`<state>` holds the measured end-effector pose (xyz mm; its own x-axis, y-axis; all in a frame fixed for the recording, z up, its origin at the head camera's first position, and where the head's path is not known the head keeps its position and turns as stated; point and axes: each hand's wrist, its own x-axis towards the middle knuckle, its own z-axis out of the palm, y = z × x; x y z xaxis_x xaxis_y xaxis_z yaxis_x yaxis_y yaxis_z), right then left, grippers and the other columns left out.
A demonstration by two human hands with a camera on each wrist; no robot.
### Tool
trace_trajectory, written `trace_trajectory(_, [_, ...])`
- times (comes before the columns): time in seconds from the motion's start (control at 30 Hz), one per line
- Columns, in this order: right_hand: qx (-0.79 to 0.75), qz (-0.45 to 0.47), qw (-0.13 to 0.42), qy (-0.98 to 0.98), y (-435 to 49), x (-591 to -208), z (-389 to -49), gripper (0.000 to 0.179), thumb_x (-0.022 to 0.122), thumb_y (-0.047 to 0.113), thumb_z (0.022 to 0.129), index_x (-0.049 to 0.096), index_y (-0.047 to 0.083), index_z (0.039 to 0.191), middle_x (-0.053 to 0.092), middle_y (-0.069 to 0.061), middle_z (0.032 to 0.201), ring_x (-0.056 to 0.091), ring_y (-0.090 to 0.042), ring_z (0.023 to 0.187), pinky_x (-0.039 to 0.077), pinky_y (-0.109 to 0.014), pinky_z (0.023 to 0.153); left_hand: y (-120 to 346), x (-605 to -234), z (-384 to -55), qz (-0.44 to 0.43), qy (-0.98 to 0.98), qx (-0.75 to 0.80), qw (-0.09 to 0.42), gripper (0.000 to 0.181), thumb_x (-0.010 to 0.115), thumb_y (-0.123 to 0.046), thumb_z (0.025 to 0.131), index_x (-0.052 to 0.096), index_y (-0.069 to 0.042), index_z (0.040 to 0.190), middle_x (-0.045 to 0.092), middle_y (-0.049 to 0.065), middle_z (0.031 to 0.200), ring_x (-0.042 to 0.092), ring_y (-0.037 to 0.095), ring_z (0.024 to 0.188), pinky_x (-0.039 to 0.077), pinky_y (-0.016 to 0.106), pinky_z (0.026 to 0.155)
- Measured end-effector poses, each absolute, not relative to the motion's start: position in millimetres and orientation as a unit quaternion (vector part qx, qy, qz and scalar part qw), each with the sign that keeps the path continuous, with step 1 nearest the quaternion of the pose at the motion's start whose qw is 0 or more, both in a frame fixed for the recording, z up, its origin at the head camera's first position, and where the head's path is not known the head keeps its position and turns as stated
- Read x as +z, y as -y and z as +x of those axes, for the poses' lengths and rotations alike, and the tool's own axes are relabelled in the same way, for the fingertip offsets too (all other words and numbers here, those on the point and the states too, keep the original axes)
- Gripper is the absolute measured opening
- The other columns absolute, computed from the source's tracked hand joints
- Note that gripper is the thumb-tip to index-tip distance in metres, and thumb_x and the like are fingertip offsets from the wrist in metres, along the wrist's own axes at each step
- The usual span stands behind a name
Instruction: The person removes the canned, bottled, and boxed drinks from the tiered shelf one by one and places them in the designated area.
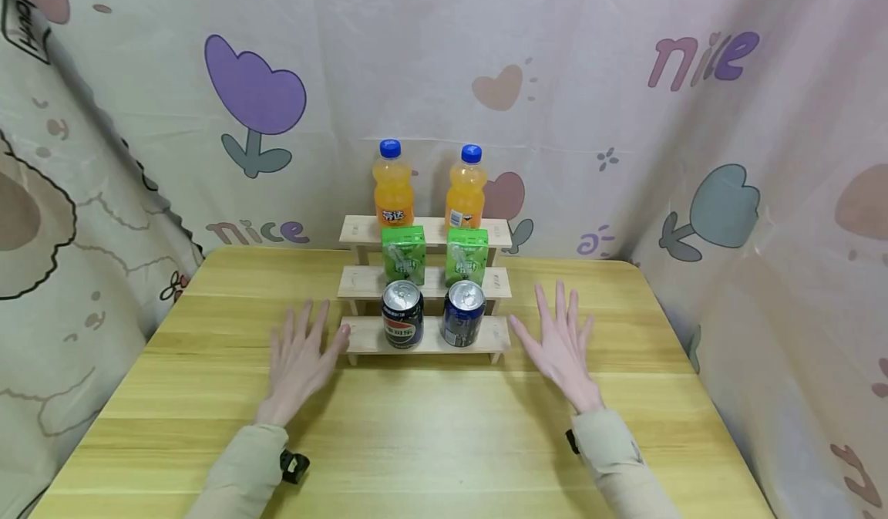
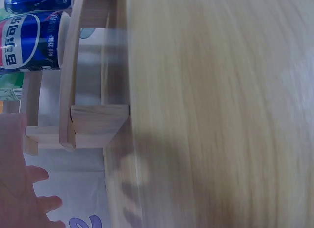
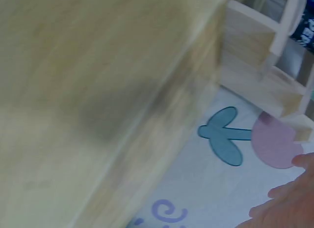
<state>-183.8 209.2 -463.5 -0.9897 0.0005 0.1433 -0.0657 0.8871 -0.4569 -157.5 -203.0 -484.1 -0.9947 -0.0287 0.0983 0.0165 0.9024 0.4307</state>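
A three-step wooden display shelf (image 1: 362,334) stands near the table's back edge. Two orange soda bottles with blue caps, one left (image 1: 394,191) and one right (image 1: 465,195), are on its top step. Green drink cartons, left (image 1: 404,257) and right (image 1: 467,257), occupy the middle step. On the lowest step are a dark Pepsi can (image 1: 402,325) and a blue can (image 1: 462,320). My left hand (image 1: 300,361) has its fingers spread, thumb close to the shelf's left end; contact cannot be told. To the shelf's right, my right hand (image 1: 563,349) spreads its fingers, holding nothing.
The wooden table (image 1: 430,442) stretches in front of the shelf and to both sides. A patterned curtain (image 1: 569,79) hangs behind the table and along its sides. Dark wrist straps, left (image 1: 294,466) and right (image 1: 572,442), sit at the sleeves.
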Motion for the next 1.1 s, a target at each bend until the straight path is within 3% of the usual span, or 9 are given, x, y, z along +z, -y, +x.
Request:
trace_trajectory(0.2, [0.274,0.021,0.087,0.958,-200,-446,-186,0.084,0.044,0.068,0.097,0.011,0.027,0.163,-0.014,-0.006,0.169,-0.013,-0.037,0.157,-0.011,-0.073,0.118,200,-478,-159,0.01,0.949,-0.314,0.021,0.076,0.031,-0.059,0.105,0.014,-0.01,0.162,0.013,0.03,0.165,0.011,0.055,0.151,0.009,0.075,0.119])
trace_trajectory(0.33, [0.309,0.032,0.121,0.943,-194,-435,-188,0.08,0.05,0.061,0.097,0.022,0.02,0.161,-0.002,-0.011,0.171,-0.001,-0.038,0.158,-0.004,-0.069,0.123,198,-477,-159,0.022,0.925,-0.38,-0.009,0.08,0.034,-0.06,0.104,0.013,-0.009,0.161,0.02,0.031,0.163,0.018,0.054,0.149,0.016,0.076,0.117])
trace_trajectory(0.53, [0.378,0.052,0.178,0.907,-185,-421,-195,0.07,0.059,0.048,0.096,0.04,0.011,0.152,0.021,-0.015,0.168,0.021,-0.038,0.155,0.015,-0.066,0.124,195,-480,-162,0.025,0.9,-0.436,-0.002,0.07,0.046,-0.046,0.105,0.034,0.005,0.152,0.054,0.03,0.142,0.051,0.046,0.131,0.043,0.062,0.111])
trace_trajectory(0.67, [0.422,0.056,0.193,0.884,-180,-412,-201,0.063,0.062,0.044,0.095,0.046,0.011,0.147,0.029,-0.014,0.165,0.028,-0.037,0.151,0.022,-0.067,0.121,193,-481,-163,0.026,0.894,-0.447,0.008,0.06,0.051,-0.039,0.105,0.047,0.007,0.144,0.064,0.026,0.126,0.063,0.037,0.115,0.052,0.05,0.103])
trace_trajectory(0.8, [0.456,0.066,0.207,0.863,-175,-402,-207,0.058,0.064,0.039,0.095,0.051,0.01,0.144,0.037,-0.014,0.16,0.034,-0.035,0.148,0.024,-0.064,0.121,193,-483,-164,0.023,0.896,-0.443,0.018,0.053,0.055,-0.033,0.104,0.053,0.007,0.138,0.068,0.024,0.118,0.066,0.032,0.106,0.056,0.035,0.092])
trace_trajectory(0.93, [0.474,0.082,0.222,0.848,-171,-392,-213,0.054,0.064,0.034,0.096,0.053,0.01,0.142,0.041,-0.013,0.157,0.038,-0.033,0.146,0.027,-0.061,0.121,193,-483,-164,0.023,0.895,-0.445,0.024,0.046,0.06,-0.024,0.101,0.058,0.009,0.133,0.07,0.022,0.11,0.066,0.027,0.098,0.051,0.018,0.078])
trace_trajectory(1.1, [0.486,0.1,0.233,0.836,-164,-378,-222,0.05,0.064,0.032,0.097,0.055,0.009,0.14,0.044,-0.013,0.154,0.038,-0.031,0.146,0.028,-0.057,0.122,194,-483,-166,0.027,0.893,-0.448,0.025,0.042,0.064,-0.017,0.099,0.06,0.01,0.13,0.07,0.022,0.106,0.065,0.023,0.094,0.049,0.011,0.072])
